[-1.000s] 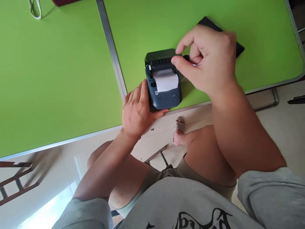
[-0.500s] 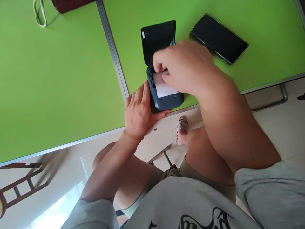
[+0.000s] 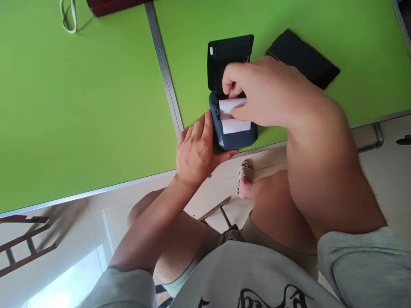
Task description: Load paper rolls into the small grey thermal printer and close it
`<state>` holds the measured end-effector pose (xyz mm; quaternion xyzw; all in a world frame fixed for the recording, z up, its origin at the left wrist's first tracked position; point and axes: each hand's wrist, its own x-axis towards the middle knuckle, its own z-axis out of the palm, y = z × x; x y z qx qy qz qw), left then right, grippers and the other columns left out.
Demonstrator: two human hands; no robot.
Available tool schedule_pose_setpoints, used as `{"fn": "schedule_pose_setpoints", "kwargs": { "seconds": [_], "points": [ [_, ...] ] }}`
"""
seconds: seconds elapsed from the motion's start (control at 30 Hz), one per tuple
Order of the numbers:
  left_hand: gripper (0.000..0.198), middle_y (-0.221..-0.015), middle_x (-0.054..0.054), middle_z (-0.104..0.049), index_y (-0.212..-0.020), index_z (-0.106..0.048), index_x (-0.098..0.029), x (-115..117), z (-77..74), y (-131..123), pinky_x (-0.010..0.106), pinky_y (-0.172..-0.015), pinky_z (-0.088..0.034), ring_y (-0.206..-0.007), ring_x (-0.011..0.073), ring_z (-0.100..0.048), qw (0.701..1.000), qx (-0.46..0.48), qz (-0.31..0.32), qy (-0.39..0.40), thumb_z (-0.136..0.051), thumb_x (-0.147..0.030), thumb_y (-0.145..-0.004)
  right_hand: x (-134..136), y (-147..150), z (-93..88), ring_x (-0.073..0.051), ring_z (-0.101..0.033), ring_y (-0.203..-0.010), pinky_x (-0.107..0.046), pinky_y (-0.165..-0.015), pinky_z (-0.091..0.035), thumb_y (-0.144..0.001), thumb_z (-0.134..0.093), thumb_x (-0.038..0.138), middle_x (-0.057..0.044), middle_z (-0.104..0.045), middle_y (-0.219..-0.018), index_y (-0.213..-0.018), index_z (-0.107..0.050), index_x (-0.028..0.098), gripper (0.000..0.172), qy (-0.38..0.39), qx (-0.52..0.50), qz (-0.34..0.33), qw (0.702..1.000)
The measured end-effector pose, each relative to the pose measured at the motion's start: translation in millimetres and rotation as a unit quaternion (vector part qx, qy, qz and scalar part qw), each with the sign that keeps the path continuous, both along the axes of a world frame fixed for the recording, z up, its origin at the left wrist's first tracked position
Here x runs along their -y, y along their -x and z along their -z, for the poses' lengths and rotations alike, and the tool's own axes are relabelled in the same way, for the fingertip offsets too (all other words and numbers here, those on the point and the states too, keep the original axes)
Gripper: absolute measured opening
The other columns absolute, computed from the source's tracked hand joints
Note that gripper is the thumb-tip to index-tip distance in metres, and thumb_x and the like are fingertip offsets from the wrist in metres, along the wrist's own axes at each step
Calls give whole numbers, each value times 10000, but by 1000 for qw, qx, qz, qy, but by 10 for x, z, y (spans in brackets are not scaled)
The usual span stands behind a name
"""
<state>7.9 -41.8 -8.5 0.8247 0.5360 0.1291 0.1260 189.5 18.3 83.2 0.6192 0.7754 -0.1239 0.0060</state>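
A small dark-blue portable label printer (image 3: 237, 141) sits near the front edge of the green table, its black lid (image 3: 229, 47) raised at the back. My left hand (image 3: 197, 147) is wrapped round the printer's left side and front corner, thumb along the front. Inside the printer's bay is a white paper roll (image 3: 226, 105), its loose end lying flat over the front. My right hand (image 3: 257, 90) reaches in from the right, thumb and fingers pinched on the roll. The knuckles hide the roll's right end and part of the bay.
A black smartphone (image 3: 305, 57) lies behind my right wrist. At the back left are a dark red box (image 3: 118, 5) and a pale cord loop (image 3: 69, 19). A metal seam (image 3: 165, 72) crosses the green table (image 3: 80, 115). The table's front edge runs just before the printer.
The view has shifted, so the printer and both hands appear farther right. The paper roll's rounded shape shows more now beneath my right fingers. My left hand keeps its hold.
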Motion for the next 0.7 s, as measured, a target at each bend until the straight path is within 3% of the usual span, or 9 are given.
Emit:
{"fn": "schedule_pose_setpoints", "kwargs": {
  "seconds": [0.1, 0.17, 0.27, 0.33, 0.37, 0.47, 0.57, 0.63, 0.7],
  "points": [
    [1129, -1505, 237, -598, -1594, -404, -61, 4, 3, -4, 454, -1137, -455, -1348, 374, -604, 1000, 3, 1, 4, -657, -839, -817, 93, -115, -33, -236, -702, -858, -348, -728, -527, -738, -712, 136, 17, -756, -1035, -1003, -623, 278, 314, -21, -102, -7, 995],
    [1147, -1506, 242, -596, -1591, -410, -55, 4, -2, -7, 464, -1132, -457, -1357, 386, -597, 1000, 4, 0, 8, -685, -836, -796, 143, -213, -36, -166, -632, -717, -313, -633, -478, -716, -734, 233, 26, -745, -1012, -975, -589, 282, 301, -14, -248, 0, 969],
    [1168, -1502, 251, -595, -1595, -406, -54, 1, -20, -10, 480, -1122, -465, -1363, 401, -591, 1000, -1, -2, 11, -727, -819, -772, 174, -396, -20, -117, -449, -557, -281, -489, -344, -671, -754, 481, 48, -649, -868, -977, -540, 313, 410, -45, -499, 69, 863],
    [1176, -1492, 253, -600, -1600, -398, -52, -4, -31, -7, 472, -1122, -466, -1356, 397, -596, 1000, -8, -4, 11, -733, -815, -770, 168, -548, 15, -120, -380, -536, -294, -460, -281, -717, -663, 636, 31, -623, -912, -1008, -546, 339, 432, -77, -580, 146, 798],
    [1179, -1490, 253, -600, -1600, -397, -49, -7, -33, -4, 464, -1124, -464, -1352, 392, -600, 1000, -11, -4, 11, -728, -820, -771, 157, -631, 47, -130, -390, -548, -312, -461, -274, -770, -583, 692, 12, -638, -987, -1045, -560, 351, 439, -81, -588, 185, 783],
    [1196, -1484, 250, -605, -1598, -401, -43, -18, -23, 10, 458, -1122, -468, -1337, 384, -610, 1000, -15, 0, 9, -684, -862, -772, 91, -857, 228, -186, -530, -688, -356, -515, -336, -889, -405, 756, -50, -659, -1166, -1179, -569, 365, 513, -61, -574, 270, 771],
    [1188, -1479, 244, -610, -1600, -402, -62, -27, -2, 26, 470, -1104, -481, -1325, 382, -616, 1000, -10, 1, 3, -602, -909, -791, 3, -964, 503, -182, -518, -709, -340, -550, -345, -884, -578, 648, -31, -655, -1039, -1066, -532, 348, 353, -103, -560, 343, 747],
    [1178, -1468, 237, -621, -1599, -408, -83, -29, 7, 33, 467, -1100, -482, -1312, 375, -624, 1000, -6, 1, -4, -576, -925, -792, -29, -967, 663, -171, -497, -699, -333, -586, -375, -875, -663, 552, -13, -639, -949, -978, -500, 327, 297, -135, -496, 356, 780],
    [1176, -1454, 237, -632, -1595, -413, -88, -29, 8, 36, 461, -1102, -480, -1302, 373, -630, 1000, -3, 2, -9, -587, -923, -786, -22, -956, 760, -186, -541, -752, -360, -675, -443, -899, -672, 513, -30, -652, -919, -959, -512, 307, 268, -161, -377, 323, 853]
  ]
}}
